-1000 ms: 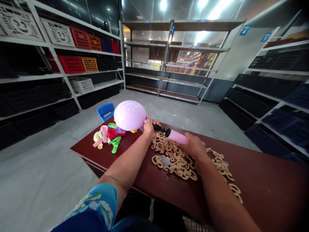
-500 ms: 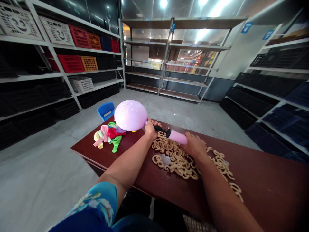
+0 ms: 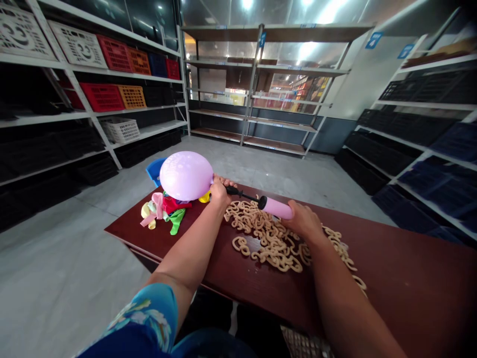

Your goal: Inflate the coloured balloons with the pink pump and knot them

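A swollen light purple balloon (image 3: pixel 186 175) is at the left, its neck going into my left hand (image 3: pixel 222 190). That hand is closed around the neck and the black end of a hand balloon pump (image 3: pixel 278 207). A thin black rod shows between this end and the pump's pink barrel. My right hand (image 3: pixel 302 219) is wrapped round the barrel's far end. Below the pump lies a spread of tan curled pieces (image 3: pixel 274 243). Limp balloons (image 3: pixel 167 211) in several colours lie in a pile under the inflated one.
The dark red table (image 3: pixel 238 283) stretches off to the right. Behind its far left edge stands a blue chair (image 3: pixel 153 171). Shelves with red crates (image 3: pixel 102 97) line the left wall, a metal rack (image 3: pixel 257 74) the back, and dark crates (image 3: pixel 406 129) the right.
My left hand and the balloon have moved left, away from the pump barrel. More of the black rod now shows. The right hand still grips the barrel, and the view has shifted a little.
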`<state>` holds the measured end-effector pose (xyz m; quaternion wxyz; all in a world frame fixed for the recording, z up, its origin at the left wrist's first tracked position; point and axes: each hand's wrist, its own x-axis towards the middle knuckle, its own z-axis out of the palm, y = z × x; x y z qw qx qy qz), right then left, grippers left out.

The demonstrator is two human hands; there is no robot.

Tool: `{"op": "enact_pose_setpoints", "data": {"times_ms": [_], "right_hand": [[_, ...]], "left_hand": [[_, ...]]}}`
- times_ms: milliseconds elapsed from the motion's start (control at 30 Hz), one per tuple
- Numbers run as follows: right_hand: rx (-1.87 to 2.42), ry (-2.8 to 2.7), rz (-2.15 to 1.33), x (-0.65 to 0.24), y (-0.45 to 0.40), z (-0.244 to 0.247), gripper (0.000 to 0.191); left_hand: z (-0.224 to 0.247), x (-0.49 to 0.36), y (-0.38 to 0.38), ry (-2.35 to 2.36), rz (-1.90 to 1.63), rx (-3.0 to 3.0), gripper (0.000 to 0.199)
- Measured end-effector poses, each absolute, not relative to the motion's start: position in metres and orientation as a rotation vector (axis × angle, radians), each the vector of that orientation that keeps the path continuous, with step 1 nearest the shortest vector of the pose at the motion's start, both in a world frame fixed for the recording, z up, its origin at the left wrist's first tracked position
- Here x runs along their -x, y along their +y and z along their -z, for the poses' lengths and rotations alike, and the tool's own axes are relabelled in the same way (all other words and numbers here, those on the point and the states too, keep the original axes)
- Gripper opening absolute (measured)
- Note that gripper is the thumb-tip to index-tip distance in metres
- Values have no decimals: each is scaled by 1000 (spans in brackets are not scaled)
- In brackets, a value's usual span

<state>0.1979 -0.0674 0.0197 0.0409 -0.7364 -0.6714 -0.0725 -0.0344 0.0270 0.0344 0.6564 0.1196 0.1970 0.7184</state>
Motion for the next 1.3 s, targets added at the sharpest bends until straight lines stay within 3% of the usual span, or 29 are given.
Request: {"op": "enact_pose_setpoints", "data": {"times_ms": [467, 733, 933, 1300], "right_hand": [[2234, -2011, 273, -173, -74, -22, 41], [2054, -2067, 240, -164, -86, -31, 75], [1976, -2236, 217, -171, -91, -43, 53], [2450, -1944, -13, -239, -115, -63, 56]], "left_hand": [[-25, 7, 8, 387, -1516, -254, 39], [-23, 10, 8, 376, -1494, -238, 41], [-22, 16, 10, 397, -1433, -309, 38], [-10, 18, 23, 703, -1557, -499, 38]]}}
